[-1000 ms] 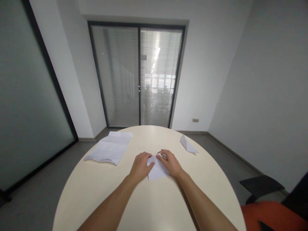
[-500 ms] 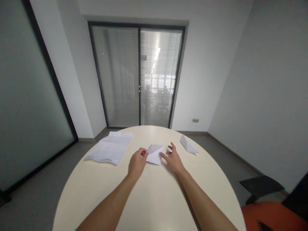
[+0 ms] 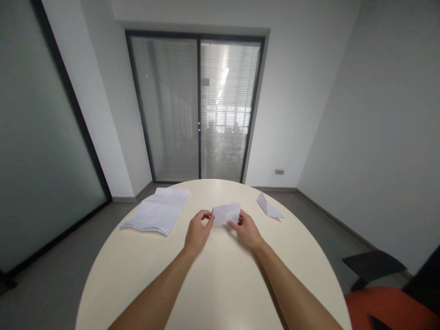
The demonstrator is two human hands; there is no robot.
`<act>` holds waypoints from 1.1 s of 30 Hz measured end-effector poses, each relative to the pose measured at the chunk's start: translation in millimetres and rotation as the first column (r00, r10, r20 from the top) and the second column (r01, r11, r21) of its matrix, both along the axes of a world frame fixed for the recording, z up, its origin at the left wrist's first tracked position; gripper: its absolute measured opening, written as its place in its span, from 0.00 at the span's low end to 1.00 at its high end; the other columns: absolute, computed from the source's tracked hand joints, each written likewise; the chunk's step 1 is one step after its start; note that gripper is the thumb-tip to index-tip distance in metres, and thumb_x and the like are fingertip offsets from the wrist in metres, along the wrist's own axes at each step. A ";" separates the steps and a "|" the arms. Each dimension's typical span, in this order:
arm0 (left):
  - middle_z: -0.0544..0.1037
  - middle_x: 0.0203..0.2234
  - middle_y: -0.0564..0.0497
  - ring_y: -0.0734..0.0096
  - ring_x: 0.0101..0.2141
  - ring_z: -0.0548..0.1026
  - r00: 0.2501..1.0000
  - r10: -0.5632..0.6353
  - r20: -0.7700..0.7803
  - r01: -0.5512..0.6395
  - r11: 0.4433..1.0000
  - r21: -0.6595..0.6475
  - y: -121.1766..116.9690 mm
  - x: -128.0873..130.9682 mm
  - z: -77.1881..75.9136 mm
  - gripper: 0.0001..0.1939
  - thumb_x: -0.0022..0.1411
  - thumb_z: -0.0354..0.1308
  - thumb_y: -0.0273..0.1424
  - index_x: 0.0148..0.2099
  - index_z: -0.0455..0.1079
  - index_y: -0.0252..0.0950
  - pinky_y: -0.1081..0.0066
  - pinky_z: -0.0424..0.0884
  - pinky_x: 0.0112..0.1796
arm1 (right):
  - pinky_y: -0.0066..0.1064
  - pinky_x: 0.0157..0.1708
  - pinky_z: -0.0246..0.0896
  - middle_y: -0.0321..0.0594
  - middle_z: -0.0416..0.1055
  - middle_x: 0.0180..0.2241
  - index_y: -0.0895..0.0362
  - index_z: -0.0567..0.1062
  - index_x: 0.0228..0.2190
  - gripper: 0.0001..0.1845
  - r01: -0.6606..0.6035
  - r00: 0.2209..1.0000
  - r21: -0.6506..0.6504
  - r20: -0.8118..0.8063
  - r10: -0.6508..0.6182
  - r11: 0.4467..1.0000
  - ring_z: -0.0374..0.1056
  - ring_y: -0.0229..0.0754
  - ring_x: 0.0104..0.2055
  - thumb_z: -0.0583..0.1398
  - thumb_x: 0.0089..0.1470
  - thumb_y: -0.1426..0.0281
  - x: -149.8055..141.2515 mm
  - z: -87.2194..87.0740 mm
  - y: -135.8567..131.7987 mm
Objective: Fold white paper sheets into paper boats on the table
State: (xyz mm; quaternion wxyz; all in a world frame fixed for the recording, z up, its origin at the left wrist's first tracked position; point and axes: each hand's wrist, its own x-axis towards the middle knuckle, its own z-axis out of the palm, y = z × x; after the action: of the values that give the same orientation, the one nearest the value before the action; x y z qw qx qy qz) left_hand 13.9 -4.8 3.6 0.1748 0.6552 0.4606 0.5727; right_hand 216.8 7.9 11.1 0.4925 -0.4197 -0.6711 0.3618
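A small folded sheet of white paper (image 3: 226, 214) is held up between my two hands, just above the round table (image 3: 213, 270). My left hand (image 3: 198, 230) pinches its left edge between thumb and fingers. On the other side, my right hand (image 3: 248, 228) grips the lower right part, thumb in front and fingers partly hidden behind the paper. Right of my hands lies a folded paper plane (image 3: 269, 208), pointed in shape. To the left rests a stack of white paper sheets (image 3: 160, 211) with creases across it.
An office chair with an orange seat (image 3: 392, 307) and black armrest (image 3: 374, 267) stands at the table's right side. Behind the table is a glass door (image 3: 199, 110) with blinds. A frosted glass panel (image 3: 41, 151) is on the left.
The folded paper has been lifted and tilted, now showing a plain face. My right hand has closed from spread fingers onto its right side. The stack and the paper plane stay put.
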 end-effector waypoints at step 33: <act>0.80 0.43 0.48 0.62 0.46 0.73 0.721 -0.095 -0.687 0.038 0.994 -0.098 -18.2 -7.2 12.4 0.16 0.59 0.53 0.20 0.45 0.77 0.40 0.64 0.67 0.49 | 0.34 0.51 0.63 0.39 0.78 0.47 0.51 0.77 0.48 0.30 -0.027 0.794 0.128 0.606 -0.057 0.991 0.73 0.44 0.49 0.52 0.48 0.83 16.1 0.0 -10.4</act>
State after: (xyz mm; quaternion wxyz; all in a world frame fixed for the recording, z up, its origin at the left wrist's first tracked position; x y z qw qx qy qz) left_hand 6.7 -23.1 16.1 0.0364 0.8301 0.4902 0.2632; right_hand 232.9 -2.5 11.1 0.2800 -0.4860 -0.8124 0.1592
